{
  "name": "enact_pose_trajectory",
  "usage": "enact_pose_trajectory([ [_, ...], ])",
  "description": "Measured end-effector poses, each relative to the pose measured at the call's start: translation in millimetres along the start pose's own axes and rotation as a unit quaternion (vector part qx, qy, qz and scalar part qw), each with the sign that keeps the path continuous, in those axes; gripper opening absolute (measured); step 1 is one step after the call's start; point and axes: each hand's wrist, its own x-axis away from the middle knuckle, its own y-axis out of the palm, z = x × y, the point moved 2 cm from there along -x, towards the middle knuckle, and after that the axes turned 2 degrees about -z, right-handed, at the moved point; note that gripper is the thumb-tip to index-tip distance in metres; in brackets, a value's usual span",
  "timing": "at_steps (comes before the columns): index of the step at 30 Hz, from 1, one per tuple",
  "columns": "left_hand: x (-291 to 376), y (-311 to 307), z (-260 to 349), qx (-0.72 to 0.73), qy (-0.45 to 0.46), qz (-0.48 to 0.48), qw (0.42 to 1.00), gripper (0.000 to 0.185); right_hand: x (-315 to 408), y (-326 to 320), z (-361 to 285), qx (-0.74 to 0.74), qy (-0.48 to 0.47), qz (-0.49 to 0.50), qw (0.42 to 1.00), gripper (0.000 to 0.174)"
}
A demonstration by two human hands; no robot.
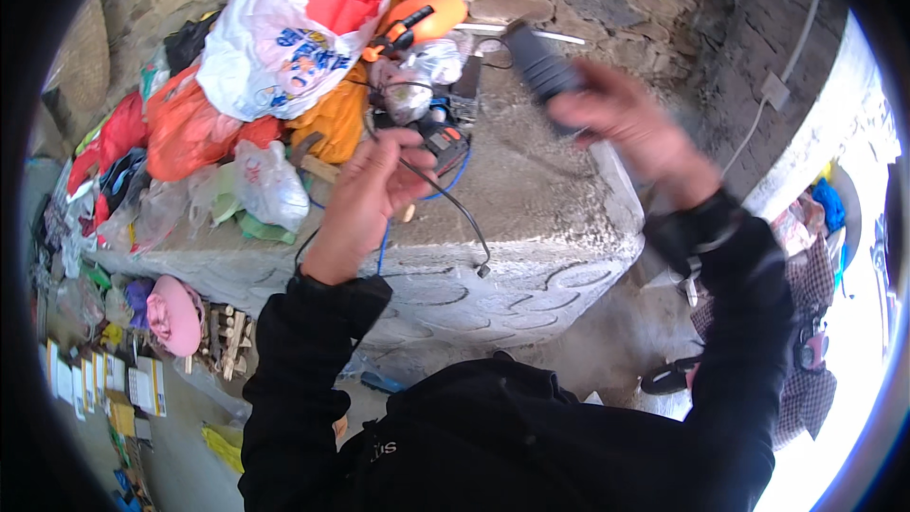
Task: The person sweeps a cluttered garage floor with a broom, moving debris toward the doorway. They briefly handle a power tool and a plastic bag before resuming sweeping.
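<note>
My left hand [377, 192] has its fingers curled round a thin black cable [462, 210]. The cable's free end, with a small connector, hangs over the front edge of a concrete block [540, 206]. My right hand [625, 110], blurred by motion, grips a dark grey device [540, 64] with ridges across its body; its exact kind cannot be made out. Just beyond my left hand lies a black battery-like pack [448, 144] with orange marks. Beside it runs a blue cord [458, 169].
Plastic bags, including a white printed bag [263, 43], crowd the block's left side. An orange container [437, 14] leans at the rough stone wall [526, 3]. Below left are a pink hat [174, 316] and firewood [231, 341]. A person in checked clothing [807, 284] is at the right.
</note>
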Motion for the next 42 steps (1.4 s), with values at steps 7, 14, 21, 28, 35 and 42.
enact_pose_trajectory([
  [7,-19,-100,52,-0.045,0.030,0.143,0.988,0.033,-127,186,40,-0.017,0.005,-0.040,0.999,0.078],
  [14,-28,-171,58,-0.088,-0.030,0.216,0.972,0.035,-162,211,54,-0.324,0.127,-0.291,0.891,0.084],
  [21,-62,-195,115,-0.135,-0.002,0.267,0.954,0.028,-219,246,45,-0.535,0.069,-0.296,0.788,0.067],
  [28,-134,-195,236,-0.378,0.097,0.239,0.889,0.046,-350,248,5,-0.537,-0.142,-0.187,0.810,0.064],
  [35,-127,-236,152,-0.746,0.247,0.187,0.590,0.061,-454,301,69,-0.165,-0.187,0.013,0.968,0.080],
  [42,-103,-318,54,-0.669,-0.093,0.325,0.662,0.049,-405,263,135,0.137,-0.214,-0.127,0.959,0.061],
])
